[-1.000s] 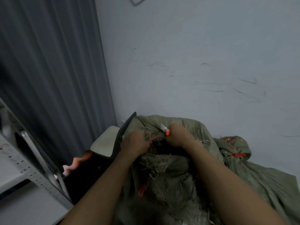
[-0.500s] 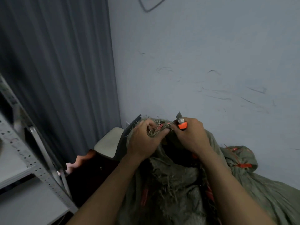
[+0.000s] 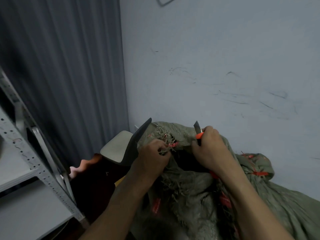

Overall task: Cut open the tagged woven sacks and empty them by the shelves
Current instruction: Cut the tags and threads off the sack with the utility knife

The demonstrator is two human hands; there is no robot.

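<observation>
A grey-green woven sack stands in front of me, its frayed mouth pulled apart into a dark opening. My left hand grips the frayed left edge, where a small red tag hangs. My right hand holds the right edge together with an orange utility knife, blade pointing up and clear of the fabric. A second tied sack with red ties lies to the right against the wall.
A grey metal shelf rack stands at the left. A chair with a pale seat and dark back sits behind the sack by the grey curtain. The scuffed wall is close behind.
My hands have moved apart, widening the sack's mouth. The knife has lifted out of the fabric and its blade now points upward.
</observation>
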